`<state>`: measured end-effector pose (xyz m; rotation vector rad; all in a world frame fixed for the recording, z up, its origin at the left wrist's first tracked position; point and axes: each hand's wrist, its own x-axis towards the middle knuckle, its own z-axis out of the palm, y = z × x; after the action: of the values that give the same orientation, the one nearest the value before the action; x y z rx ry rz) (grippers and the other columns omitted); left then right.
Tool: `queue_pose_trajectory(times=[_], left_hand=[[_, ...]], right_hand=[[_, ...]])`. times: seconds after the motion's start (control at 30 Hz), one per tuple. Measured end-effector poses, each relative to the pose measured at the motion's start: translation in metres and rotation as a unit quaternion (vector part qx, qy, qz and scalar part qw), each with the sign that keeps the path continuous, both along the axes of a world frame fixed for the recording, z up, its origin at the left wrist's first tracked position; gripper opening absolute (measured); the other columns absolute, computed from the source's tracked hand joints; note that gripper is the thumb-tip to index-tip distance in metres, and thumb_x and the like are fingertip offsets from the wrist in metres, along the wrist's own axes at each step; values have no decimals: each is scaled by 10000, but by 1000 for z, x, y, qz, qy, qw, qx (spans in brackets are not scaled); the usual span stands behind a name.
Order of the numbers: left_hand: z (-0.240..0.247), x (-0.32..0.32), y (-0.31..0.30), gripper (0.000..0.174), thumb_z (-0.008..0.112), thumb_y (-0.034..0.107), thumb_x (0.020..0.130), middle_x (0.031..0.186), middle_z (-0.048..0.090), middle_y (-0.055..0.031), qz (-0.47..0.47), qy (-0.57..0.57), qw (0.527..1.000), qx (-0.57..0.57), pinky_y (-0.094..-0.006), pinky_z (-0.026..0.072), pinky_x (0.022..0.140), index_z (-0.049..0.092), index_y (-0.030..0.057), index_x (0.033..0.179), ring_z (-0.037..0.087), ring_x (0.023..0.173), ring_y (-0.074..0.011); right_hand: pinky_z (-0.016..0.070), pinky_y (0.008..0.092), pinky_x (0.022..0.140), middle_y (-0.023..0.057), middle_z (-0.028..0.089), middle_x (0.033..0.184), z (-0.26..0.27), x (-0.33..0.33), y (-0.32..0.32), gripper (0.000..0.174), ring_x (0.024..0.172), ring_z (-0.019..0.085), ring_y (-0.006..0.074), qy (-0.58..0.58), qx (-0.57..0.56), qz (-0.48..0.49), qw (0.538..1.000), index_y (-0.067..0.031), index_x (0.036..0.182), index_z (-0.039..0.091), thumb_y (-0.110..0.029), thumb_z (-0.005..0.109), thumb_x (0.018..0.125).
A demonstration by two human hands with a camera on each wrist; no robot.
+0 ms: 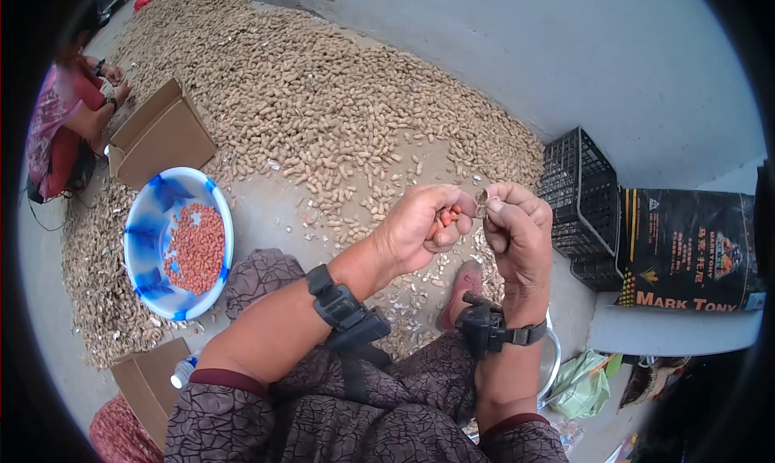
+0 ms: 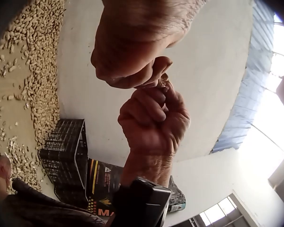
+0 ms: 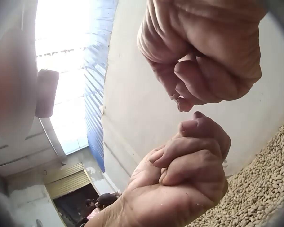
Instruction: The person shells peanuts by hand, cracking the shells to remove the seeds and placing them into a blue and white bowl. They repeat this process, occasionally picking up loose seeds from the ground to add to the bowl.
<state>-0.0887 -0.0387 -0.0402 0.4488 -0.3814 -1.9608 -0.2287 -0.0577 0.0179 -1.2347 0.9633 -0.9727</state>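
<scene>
In the head view, my left hand [image 1: 416, 229] curls its fingers around several red-skinned peanut kernels [image 1: 446, 215] in its palm. Facing it, my right hand [image 1: 523, 233] pinches a peanut shell [image 1: 482, 201] between thumb and forefinger, close to the left fingertips. The left wrist view shows that shell [image 2: 164, 85] between the two hands. Seen from the right wrist, a bit of shell [image 3: 178, 102] sticks out at the right fingertips, just above the left thumb and fingers; the kernels are hidden there.
A blue-and-white basin [image 1: 145, 249] holds shelled kernels [image 1: 195, 249] at left. Unshelled peanuts [image 1: 323, 100] form a large heap along the wall. Cardboard box [image 1: 165, 136] and another person [image 1: 69, 124] are farther left. Black crate [image 1: 575, 192] and printed sack [image 1: 686, 249] stand at right.
</scene>
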Motion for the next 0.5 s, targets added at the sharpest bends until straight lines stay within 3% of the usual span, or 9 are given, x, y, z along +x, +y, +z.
queue_pose_trajectory(times=[0.07,0.2,0.27,0.3,0.33,0.4,0.43,0.5], left_hand=[[0,2,1,266,406,245,876,671,533,-93,-5,1,1000,16,-181,259,340,513,7,825,367,398,-69],[-2,11,1,301,410,287,882,657,532,-95,8,27,998,51,-178,264,337,512,16,800,379,404,-73],[0,15,1,358,410,346,884,658,536,-90,33,24,997,68,-172,267,336,511,21,770,394,411,-77],[2,16,1,358,410,346,884,658,536,-90,33,24,997,68,-172,267,336,511,21,770,394,411,-77],[4,18,2,360,416,343,887,662,539,-86,35,14,997,67,-167,276,335,512,21,757,404,417,-75],[6,18,3,362,421,340,890,666,541,-83,36,5,997,67,-163,284,335,512,21,744,415,423,-73],[6,16,4,329,437,307,891,664,542,-80,33,-34,998,37,-159,295,339,529,15,773,423,429,-66],[7,12,6,297,453,275,892,663,543,-77,25,-74,997,7,-155,306,342,546,8,801,430,436,-58]], right_hand=[[235,161,362,-24,476,559,0,-1,-2,105,411,338,14,-43,29,13,999,26,794,575,-52,536,736],[279,177,383,-11,509,570,11,-20,-1,117,439,394,31,-2,66,88,994,33,785,591,-64,543,740],[325,200,422,-1,541,586,10,-31,1,167,475,447,58,175,29,199,964,33,779,614,-124,558,766],[356,219,459,20,566,600,14,-36,-1,274,511,481,80,262,32,258,929,27,797,634,-234,551,802],[356,219,459,20,566,600,15,-35,-1,274,511,481,80,262,32,258,929,27,797,634,-234,551,802],[349,220,445,39,560,581,15,-29,-2,413,485,454,72,315,-3,149,937,26,793,638,-359,495,835],[321,212,403,65,556,573,14,-25,-2,558,449,408,57,346,20,90,934,30,857,625,-474,385,861],[299,209,381,73,555,575,8,-17,-2,610,431,382,51,286,52,68,954,33,912,601,-515,337,861]])
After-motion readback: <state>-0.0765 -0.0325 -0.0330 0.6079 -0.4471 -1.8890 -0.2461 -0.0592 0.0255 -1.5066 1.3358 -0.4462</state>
